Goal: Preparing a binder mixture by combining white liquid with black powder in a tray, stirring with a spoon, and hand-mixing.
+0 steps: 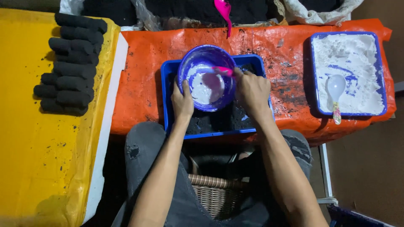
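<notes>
Purple bowl (206, 77) sits tilted over the blue tray (168, 105), centre of the orange-covered worktop (143, 84). White powder (202, 90) is heaped in the low side of the bowl, about 7 o'clock from its centre.

Left hand (182, 102) is closed on the bowl rim at 8 o'clock, thumb over the lip, fingers under. Right hand (251, 90) is closed in a pinch on the pink spoon (223, 70), which enters the bowl from 3 o'clock; its tip is near the powder, contact unclear.

Handling, my read: the bowl looks like thin plastic, so light, a bit flexy and slick when dusty. A rim hold works, but it would twist under stirring force; better to support it from below on the low side. The powder is loose and would puff or spill if the tilt grows. The spoon looks light and stiff; hold it mid-handle.

Around it: dark crumbly material (210, 120) lines the tray under the bowl. At 3 o'clock a second blue tray (313, 75) holds more white powder with a white spoon (336, 90) lying in it. At 9 o'clock black cylinders (69, 63) are stacked on a yellow sheet (25, 138). Another pink scoop (223, 10) stands at 12 o'clock in dark material. A wicker basket (214, 195) sits between the knees.
</notes>
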